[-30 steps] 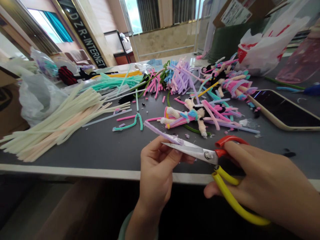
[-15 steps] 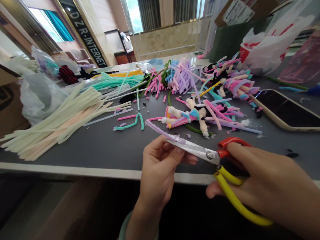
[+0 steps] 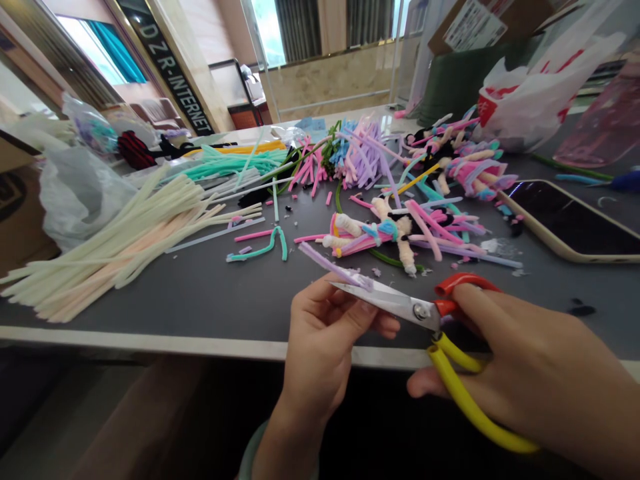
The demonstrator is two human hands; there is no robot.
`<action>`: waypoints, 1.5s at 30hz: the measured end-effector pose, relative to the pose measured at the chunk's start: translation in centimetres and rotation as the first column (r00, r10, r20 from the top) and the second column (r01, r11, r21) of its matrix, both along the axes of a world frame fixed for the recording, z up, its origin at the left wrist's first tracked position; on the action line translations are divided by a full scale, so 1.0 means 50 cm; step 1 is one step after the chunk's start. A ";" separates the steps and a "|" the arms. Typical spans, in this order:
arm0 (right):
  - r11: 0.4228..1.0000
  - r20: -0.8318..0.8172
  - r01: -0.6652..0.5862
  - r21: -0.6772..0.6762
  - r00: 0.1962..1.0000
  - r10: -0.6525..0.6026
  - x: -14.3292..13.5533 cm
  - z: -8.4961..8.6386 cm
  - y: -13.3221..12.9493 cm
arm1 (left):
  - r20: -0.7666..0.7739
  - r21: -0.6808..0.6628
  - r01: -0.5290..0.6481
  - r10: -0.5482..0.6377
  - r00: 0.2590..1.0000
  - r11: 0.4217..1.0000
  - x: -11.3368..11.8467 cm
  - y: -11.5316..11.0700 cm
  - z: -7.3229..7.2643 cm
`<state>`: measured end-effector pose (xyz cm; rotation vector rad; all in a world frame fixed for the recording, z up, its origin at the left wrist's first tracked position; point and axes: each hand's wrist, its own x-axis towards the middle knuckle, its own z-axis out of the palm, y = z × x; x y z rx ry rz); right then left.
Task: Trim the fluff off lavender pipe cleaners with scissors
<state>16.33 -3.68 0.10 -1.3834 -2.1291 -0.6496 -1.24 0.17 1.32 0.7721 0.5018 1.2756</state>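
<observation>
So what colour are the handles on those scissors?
One red handle, one yellow handle; the head camera shows them best.

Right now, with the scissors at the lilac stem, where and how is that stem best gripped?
I'd pinch the free upper-left end of the lilac stem, coming from the left. That slim end sticks out past the fingers of the left hand and the blade tips, while the fuzzy lower part lies against the scissors.

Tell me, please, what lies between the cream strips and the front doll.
The head view shows mainly a pale strip, a pink strip and a bent teal strip, plus a purple scrap.
</observation>
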 end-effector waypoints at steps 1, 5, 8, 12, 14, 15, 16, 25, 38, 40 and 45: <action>1.000 0.021 0.006 -0.002 1.000 -0.006 -0.002 0.002 -0.001 | -0.008 0.001 0.003 -0.003 1.000 1.000 0.001 -0.001 0.000; 1.000 0.068 0.014 0.005 0.998 -0.014 -0.002 0.008 -0.001 | -0.045 -0.002 -0.017 0.017 0.999 1.000 0.002 -0.003 0.000; 1.000 0.050 0.010 0.007 0.999 -0.010 0.001 0.009 -0.001 | -0.051 -0.007 -0.028 0.028 0.998 1.000 0.003 -0.004 0.000; 1.000 0.041 -0.014 0.004 0.999 0.014 0.004 0.007 0.000 | -0.029 -0.004 -0.005 0.005 1.000 1.000 0.004 -0.003 -0.002; 1.000 0.052 -0.023 0.005 0.998 0.023 0.004 0.006 0.001 | -0.029 -0.007 -0.001 0.001 1.000 1.000 0.004 -0.003 -0.002; 1.000 0.050 -0.024 0.009 0.998 0.024 0.004 0.006 0.002 | -0.034 -0.010 -0.004 0.003 0.999 1.000 0.004 -0.004 -0.001; 1.000 0.044 -0.022 0.010 0.999 0.021 0.004 0.006 0.003 | -0.040 -0.013 -0.007 0.007 0.999 1.000 0.004 -0.004 0.000; 1.000 -0.023 -0.026 -0.009 0.999 0.026 0.004 0.006 0.002 | -0.051 -0.006 -0.019 0.019 0.999 1.000 0.002 -0.007 0.003; 0.999 0.039 -0.031 0.013 0.999 0.030 -0.003 0.007 -0.003 | -0.062 0.018 -0.010 0.011 0.998 1.000 0.002 -0.010 -0.006; 1.000 0.054 -0.001 0.026 0.999 -0.001 -0.005 0.008 -0.003 | -0.072 0.044 0.004 -0.001 0.997 0.999 0.002 -0.012 -0.010; 0.999 0.024 0.022 0.032 0.999 -0.023 -0.006 0.004 -0.004 | -0.120 0.054 -0.026 0.032 0.992 0.998 0.007 -0.016 -0.011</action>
